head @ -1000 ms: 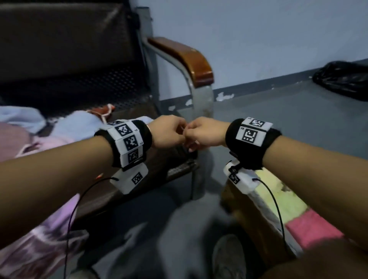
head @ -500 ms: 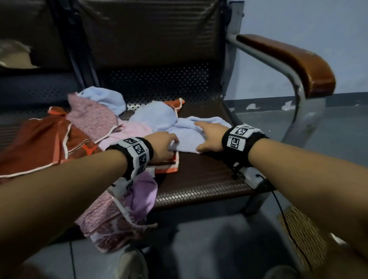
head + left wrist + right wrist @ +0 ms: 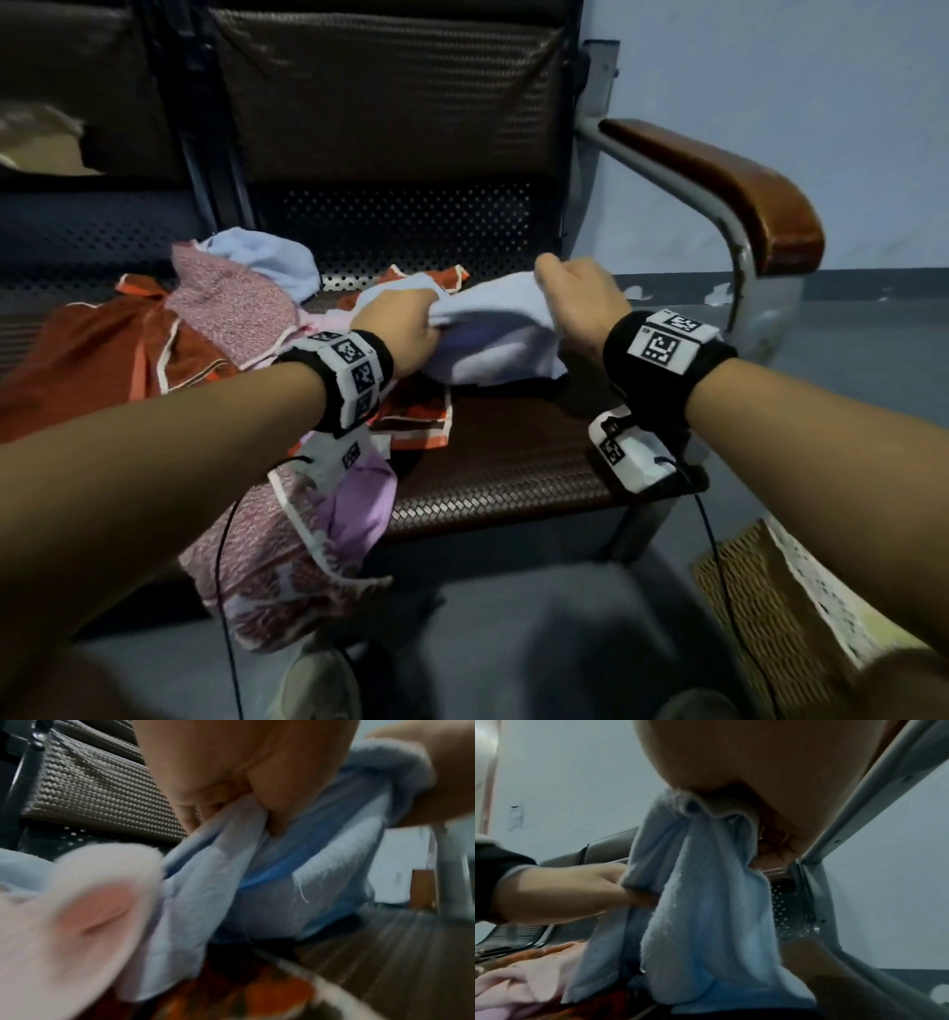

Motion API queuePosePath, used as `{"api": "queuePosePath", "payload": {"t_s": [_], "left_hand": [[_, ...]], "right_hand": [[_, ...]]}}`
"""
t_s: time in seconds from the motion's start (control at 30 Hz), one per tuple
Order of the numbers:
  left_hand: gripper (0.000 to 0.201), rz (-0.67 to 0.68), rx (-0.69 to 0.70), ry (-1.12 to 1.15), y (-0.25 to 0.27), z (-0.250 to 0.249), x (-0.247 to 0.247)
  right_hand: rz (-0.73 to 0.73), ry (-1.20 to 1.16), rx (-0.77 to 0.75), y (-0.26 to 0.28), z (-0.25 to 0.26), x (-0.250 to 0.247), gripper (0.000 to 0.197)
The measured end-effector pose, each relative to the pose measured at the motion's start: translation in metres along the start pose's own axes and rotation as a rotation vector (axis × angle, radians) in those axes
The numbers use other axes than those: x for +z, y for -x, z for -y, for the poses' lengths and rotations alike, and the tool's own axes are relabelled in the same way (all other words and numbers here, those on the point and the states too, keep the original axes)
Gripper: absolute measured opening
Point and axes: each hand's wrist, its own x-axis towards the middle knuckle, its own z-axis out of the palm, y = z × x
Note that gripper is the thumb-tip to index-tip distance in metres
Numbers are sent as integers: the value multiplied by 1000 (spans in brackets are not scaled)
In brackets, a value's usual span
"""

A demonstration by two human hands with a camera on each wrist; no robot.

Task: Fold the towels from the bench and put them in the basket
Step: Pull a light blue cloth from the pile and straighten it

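A light blue towel (image 3: pixel 495 334) hangs lifted just above the bench seat (image 3: pixel 513 462), held between both hands. My left hand (image 3: pixel 405 329) grips its left end, fingers curled into the cloth (image 3: pixel 246 845). Slightly higher, my right hand (image 3: pixel 575 298) pinches the right end, and the towel (image 3: pixel 706 902) drapes down from it. A heap of towels lies on the seat to the left: an orange-brown one (image 3: pixel 102 349), a pink patterned one (image 3: pixel 231 303), another light blue one (image 3: pixel 267 257). The woven basket (image 3: pixel 760 606) stands on the floor at the lower right, holding a yellow towel (image 3: pixel 878 637).
The bench has a mesh backrest (image 3: pixel 385 103) and a wooden armrest (image 3: pixel 729 190) on a metal frame at the right. A pink patterned towel (image 3: pixel 287 555) hangs over the seat's front edge. Grey floor (image 3: pixel 513 642) lies below, and a shoe (image 3: pixel 313 688) shows at the bottom.
Half a second ago both hands lay on the light blue towel on the seat; now they grip it and have raised it, the right hand higher. The view has turned from the floor to the bench.
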Motion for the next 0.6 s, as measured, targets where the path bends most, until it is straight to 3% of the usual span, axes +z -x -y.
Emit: {"api": "queuePosePath", "payload": {"t_s": [0.1, 0.13, 0.2, 0.27, 0.33, 0.4, 0.5, 0.6], "left_hand": [[16, -24, -4, 298, -3, -29, -23], [15, -42, -14, 390, -4, -40, -29], [20, -66, -19, 544, -6, -63, -40], [11, -45, -17, 644, -8, -80, -45], [12, -40, 0, 621, -8, -87, -46], [16, -86, 21, 528, -6, -84, -47], [4, -165, -10, 447, -2, -72, -52], [25, -138, -42, 440, 0, -64, -54]], "right_hand": [[-21, 33, -31, 4, -14, -25, 42], [40, -21, -50, 8, -17, -31, 37], [196, -112, -113, 19, -20, -36, 52], [241, -36, -196, 27, -22, -34, 51], [157, 26, -199, 30, -20, -35, 25], [69, -108, -131, 29, -17, -41, 22], [-82, -281, -67, 25, -15, -53, 15], [-153, -212, -108, 26, -20, -56, 8]]}}
